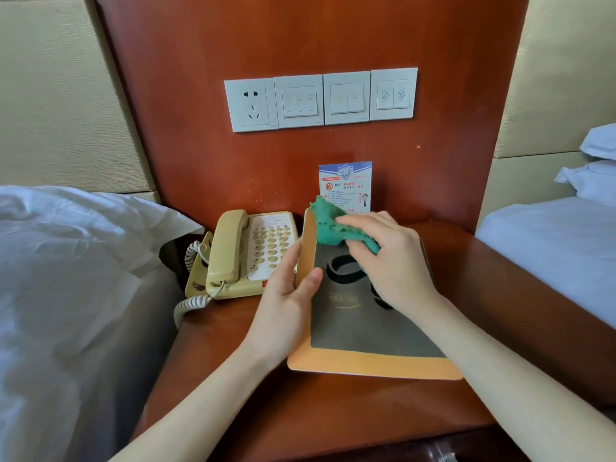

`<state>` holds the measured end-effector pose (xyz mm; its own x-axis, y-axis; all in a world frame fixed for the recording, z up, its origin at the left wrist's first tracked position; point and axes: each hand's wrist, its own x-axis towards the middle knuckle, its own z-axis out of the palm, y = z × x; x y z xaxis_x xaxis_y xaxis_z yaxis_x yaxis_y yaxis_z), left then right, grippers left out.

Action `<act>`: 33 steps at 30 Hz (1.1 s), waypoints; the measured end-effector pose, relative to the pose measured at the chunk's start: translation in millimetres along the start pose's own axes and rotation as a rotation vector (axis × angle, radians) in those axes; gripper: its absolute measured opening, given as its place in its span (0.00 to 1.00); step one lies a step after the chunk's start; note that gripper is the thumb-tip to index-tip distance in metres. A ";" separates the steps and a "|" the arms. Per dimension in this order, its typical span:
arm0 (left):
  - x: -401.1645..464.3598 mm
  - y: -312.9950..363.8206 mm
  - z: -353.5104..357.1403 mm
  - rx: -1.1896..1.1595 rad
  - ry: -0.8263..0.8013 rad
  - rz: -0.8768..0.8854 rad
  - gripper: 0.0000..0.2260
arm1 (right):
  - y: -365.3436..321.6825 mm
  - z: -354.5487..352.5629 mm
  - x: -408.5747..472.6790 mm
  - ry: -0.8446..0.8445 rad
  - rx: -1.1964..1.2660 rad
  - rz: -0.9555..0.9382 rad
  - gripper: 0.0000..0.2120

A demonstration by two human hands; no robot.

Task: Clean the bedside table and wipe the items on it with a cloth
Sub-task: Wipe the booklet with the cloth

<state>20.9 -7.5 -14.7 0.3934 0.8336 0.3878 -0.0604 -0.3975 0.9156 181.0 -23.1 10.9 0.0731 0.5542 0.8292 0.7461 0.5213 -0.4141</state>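
Observation:
A flat orange-edged board with a grey face (366,331) is tilted up from the reddish wooden bedside table (333,411). My left hand (286,295) grips its left edge, thumb on the grey face. My right hand (390,258) holds a green cloth (328,225) bunched against the board's upper part. Left of the board a beige corded telephone (246,255) sits on the table. Behind the cloth a printed notice card (346,185) stands against the wooden wall panel.
A row of white wall plates, a socket and switches (320,100), is on the wood panel above. A bed with white bedding (66,278) borders the table on the left. Another white bed (560,248) with pillows lies on the right.

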 end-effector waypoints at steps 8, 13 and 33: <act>0.8 -0.4 -7.7 -0.106 0.128 -0.103 0.15 | -3.4 7.5 -10.3 -0.304 0.125 -0.005 0.19; 17.4 12.7 -13.6 -0.234 0.194 -0.347 0.20 | -5.9 5.2 -13.8 -0.438 0.116 -0.002 0.19; 13.9 3.7 -30.4 -0.225 0.337 -0.328 0.09 | -10.8 -20.4 -13.1 -0.657 0.386 0.025 0.19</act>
<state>-1.7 14.2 -2.7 0.1095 0.9924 0.0556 -0.1940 -0.0336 0.9804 185.5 -49.2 12.1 -0.4119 0.7781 0.4742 0.4558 0.6266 -0.6321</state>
